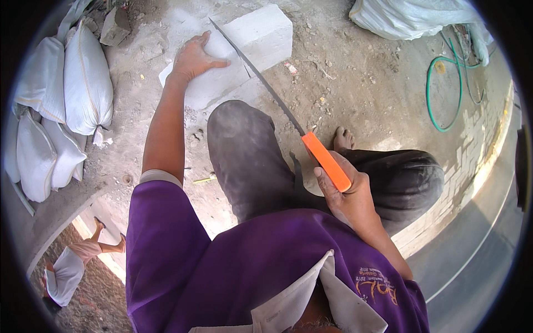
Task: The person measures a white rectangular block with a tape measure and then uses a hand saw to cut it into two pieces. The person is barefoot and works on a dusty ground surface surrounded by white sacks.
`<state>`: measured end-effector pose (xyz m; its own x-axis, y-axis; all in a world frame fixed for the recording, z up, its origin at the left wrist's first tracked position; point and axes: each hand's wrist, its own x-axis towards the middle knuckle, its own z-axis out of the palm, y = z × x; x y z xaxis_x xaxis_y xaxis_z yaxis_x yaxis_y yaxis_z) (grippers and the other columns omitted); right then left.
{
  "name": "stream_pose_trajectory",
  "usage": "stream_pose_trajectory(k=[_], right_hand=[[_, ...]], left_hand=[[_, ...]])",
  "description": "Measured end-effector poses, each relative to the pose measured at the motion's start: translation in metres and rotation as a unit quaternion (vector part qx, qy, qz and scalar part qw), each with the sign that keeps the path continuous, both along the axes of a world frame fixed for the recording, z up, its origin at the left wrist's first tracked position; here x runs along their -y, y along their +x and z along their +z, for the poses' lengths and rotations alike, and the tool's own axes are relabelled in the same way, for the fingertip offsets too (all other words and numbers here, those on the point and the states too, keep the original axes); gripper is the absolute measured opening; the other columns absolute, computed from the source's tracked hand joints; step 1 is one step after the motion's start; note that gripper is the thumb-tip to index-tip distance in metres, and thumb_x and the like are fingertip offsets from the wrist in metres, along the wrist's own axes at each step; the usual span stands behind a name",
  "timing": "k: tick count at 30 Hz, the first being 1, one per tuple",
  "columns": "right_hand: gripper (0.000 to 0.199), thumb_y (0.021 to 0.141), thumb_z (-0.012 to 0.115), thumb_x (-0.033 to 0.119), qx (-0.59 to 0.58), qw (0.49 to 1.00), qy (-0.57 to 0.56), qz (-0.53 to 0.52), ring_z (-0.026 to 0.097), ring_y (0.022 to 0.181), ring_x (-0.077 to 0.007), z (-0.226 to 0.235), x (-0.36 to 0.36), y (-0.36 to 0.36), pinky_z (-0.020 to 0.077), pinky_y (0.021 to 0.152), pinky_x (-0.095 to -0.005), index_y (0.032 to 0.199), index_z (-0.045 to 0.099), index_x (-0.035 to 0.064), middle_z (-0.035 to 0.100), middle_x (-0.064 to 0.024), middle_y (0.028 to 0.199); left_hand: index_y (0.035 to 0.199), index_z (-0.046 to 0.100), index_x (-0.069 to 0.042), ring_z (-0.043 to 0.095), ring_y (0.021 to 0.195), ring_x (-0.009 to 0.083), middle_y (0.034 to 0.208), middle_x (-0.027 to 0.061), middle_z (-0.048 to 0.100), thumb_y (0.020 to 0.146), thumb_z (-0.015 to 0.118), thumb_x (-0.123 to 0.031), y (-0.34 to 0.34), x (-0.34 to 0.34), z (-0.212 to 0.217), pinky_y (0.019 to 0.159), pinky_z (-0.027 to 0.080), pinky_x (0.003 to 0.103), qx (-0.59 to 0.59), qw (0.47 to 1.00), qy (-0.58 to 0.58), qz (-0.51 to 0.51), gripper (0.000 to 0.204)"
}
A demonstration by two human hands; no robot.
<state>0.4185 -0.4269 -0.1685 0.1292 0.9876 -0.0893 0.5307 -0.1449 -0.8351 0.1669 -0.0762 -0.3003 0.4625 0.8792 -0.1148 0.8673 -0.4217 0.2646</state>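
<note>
A white, chalky-looking building block lies on the dusty ground in front of my knees. My left hand rests on its left part, thumb stretched out to the right and the other fingers pointing away from me. My right hand is wrapped round the orange handle of a handsaw, near my right thigh. The long dark blade slants up and left across the block, its tip beyond the left hand's fingers. A thin dark line marks the block's near face beside the blade. Whether the teeth sit inside a cut, I cannot tell.
Several filled white sacks are stacked at the left, near a broken grey chunk. White sheeting lies at the far right, above a looped green hose. Another person is at the lower left.
</note>
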Motion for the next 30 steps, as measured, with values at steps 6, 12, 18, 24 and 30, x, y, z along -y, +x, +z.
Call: stream_pose_trajectory(k=[6,12,18,24,30], right_hand=[[0.029,0.097,0.065,0.028,-0.035,0.992,-0.121,-0.029,0.068,0.086,-0.0440,-0.039,-0.115,-0.025,0.0562,0.076,-0.0451,0.110,0.067,0.0015,0.069,-0.0271,0.086],[0.035,0.096,0.067,0.028,-0.103,0.991,-0.049,-0.075,0.069,0.087,-0.0439,-0.030,0.030,-0.011,0.0575,0.075,-0.0441,0.121,0.064,0.0029,0.070,-0.0261,0.093],[0.042,0.094,0.071,0.028,-0.029,0.998,-0.049,-0.033,0.070,0.087,-0.0425,-0.065,-0.030,-0.014,0.0580,0.074,-0.0437,0.128,0.064,0.0044,0.072,-0.0236,0.097],[0.041,0.095,0.073,0.029,-0.045,0.998,0.031,-0.038,0.076,0.085,-0.0315,-0.084,-0.062,-0.044,0.0569,0.073,-0.0366,0.124,0.066,0.0018,0.073,-0.0220,0.090],[0.041,0.094,0.072,0.036,-0.084,0.995,0.052,-0.016,0.071,0.079,-0.0409,-0.079,-0.110,-0.050,0.0566,0.069,-0.0448,0.120,0.068,0.0057,0.072,-0.0213,0.083]], left_hand=[[0.152,0.045,-0.007,0.054,0.132,0.0315,0.141,0.0142,0.058,0.059,0.082,-0.066,0.034,0.047,0.009,0.110,0.043,0.043,-0.084,0.996,0.031,0.019,0.116],[0.151,0.044,-0.007,0.055,0.130,0.0313,0.141,0.0139,0.057,0.057,0.083,-0.067,0.022,0.053,0.008,0.109,0.043,0.043,-0.071,0.997,0.032,0.012,0.119],[0.151,0.041,-0.005,0.054,0.131,0.0336,0.142,0.0168,0.056,0.055,0.087,-0.062,0.031,0.076,0.002,0.109,0.042,0.047,-0.077,0.996,0.031,-0.011,0.121],[0.149,0.043,-0.003,0.051,0.135,0.0336,0.144,0.0210,0.054,0.057,0.085,-0.055,-0.006,0.068,0.002,0.112,0.041,0.048,-0.068,0.994,0.045,0.073,0.114],[0.146,0.046,-0.001,0.053,0.134,0.0330,0.140,0.0229,0.058,0.056,0.086,-0.056,-0.025,0.029,0.060,0.113,0.043,0.046,-0.077,0.988,0.069,0.112,0.112]])
